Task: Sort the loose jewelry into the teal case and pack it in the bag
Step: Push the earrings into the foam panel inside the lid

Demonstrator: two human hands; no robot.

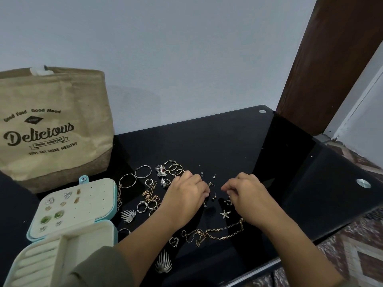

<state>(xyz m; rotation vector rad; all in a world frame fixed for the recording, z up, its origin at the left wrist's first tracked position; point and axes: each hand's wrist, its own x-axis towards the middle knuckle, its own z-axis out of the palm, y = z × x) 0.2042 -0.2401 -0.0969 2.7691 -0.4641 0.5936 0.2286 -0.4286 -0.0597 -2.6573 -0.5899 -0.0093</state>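
Black glass table [238, 146], round metal fittings [363, 183] at the right corners. Tan bag [53, 129] stands upright at back left. Teal case [83, 180] lies open just in front of it, at the left edge. Loose jewelry is spread mid-table: wire hoops [143, 171], rings [149, 205], small studs [213, 176], flower charm [225, 213], gold chains [223, 233], heart pendant [173, 241], and two silver fan earrings [128, 216] nearer the front.
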